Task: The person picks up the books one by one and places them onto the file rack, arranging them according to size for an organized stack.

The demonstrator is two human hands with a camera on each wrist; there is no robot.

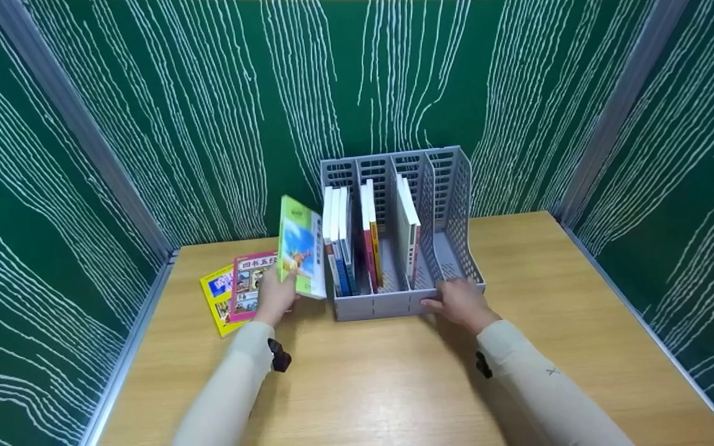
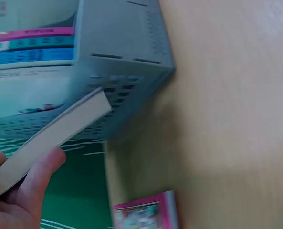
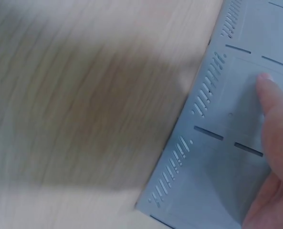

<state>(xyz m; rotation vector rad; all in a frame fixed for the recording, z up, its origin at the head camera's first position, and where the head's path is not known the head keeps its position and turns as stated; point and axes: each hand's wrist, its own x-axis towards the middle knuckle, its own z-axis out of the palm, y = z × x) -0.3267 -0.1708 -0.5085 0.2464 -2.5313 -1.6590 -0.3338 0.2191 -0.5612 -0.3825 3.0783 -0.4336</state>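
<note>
A green book (image 1: pixel 300 244) with a blue picture on its cover is held upright but tilted by my left hand (image 1: pixel 276 296), just left of the grey file rack (image 1: pixel 372 306). In the left wrist view the thumb and fingers pinch the book (image 2: pixel 60 129), its pale page edges showing beside the rack's perforated side. My right hand (image 1: pixel 463 303) grips the rack's low front edge near its right end; in the right wrist view its thumb lies on the front panel (image 3: pixel 217 157). Several books (image 1: pixel 339 241) stand in the rack's left compartments, and a white book (image 1: pixel 408 229) leans in the third.
Left of the rack, a pink book (image 1: pixel 248 297) overlaps a yellow book (image 1: pixel 215 310) on the wooden table (image 1: pixel 382 384). The rack's rightmost compartment (image 1: pixel 450 251) shows no book. A green wall (image 1: pixel 357 74) with white lines rises behind the table.
</note>
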